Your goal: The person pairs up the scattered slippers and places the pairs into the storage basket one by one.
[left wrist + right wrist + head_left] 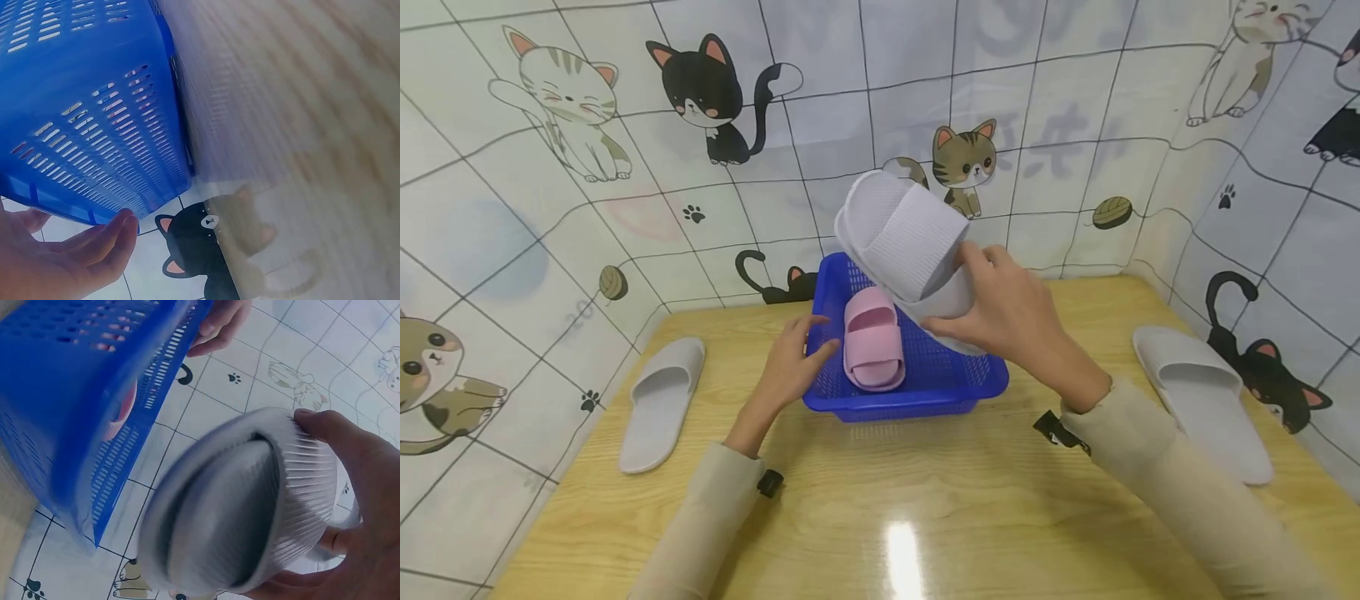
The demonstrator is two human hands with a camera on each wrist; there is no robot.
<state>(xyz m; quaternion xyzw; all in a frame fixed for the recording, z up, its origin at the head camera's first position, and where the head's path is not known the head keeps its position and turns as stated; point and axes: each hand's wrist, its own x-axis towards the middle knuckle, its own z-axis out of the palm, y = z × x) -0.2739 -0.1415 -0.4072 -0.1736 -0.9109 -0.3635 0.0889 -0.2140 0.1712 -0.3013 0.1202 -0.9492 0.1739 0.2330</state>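
Above the right part of a blue plastic basket (904, 406), my right hand (1011, 308) grips light grey ribbed-strap slippers (917, 242), tilted with the toe toward the upper left. One appears tucked into the other; the right wrist view shows a second sole inside the strap opening (228, 512). My left hand (790, 358) is at the basket's left rim, its fingers loosely extended and fingertips right at the edge. Inside the basket, on the left, lies a pink slipper (872, 321) with another pink piece under its strap.
On the wooden table (850, 500), a grey slipper (662, 404) lies at the left and another grey slipper (1206, 400) at the right. A cat-patterned, grid-lined wall covering (865, 125) stands close behind the basket and along both sides.
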